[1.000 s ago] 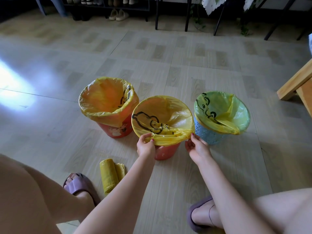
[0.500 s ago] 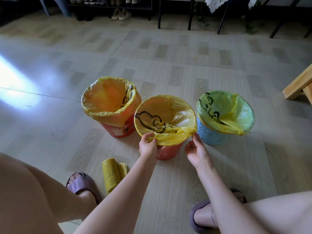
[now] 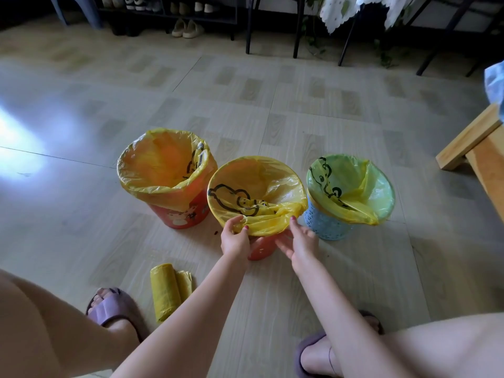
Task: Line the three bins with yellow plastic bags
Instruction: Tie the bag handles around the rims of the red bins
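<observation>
Yellow bag with black cartoon outline [image 3: 256, 192] in the middle bin, orange printed bin [image 3: 177, 214] to its left, pale blue perforated bin [image 3: 324, 227] to its right, lilac slippers [image 3: 114, 309]

The folded yellow bag [image 3: 261, 225] and both hands are hiding most of the middle bin [image 3: 260, 248]. The left hand [image 3: 235, 240] is covering its own grip on the bag. The picture edges are cutting off the wooden bench [image 3: 474, 143] and the shoe rack [image 3: 174, 15].
</observation>
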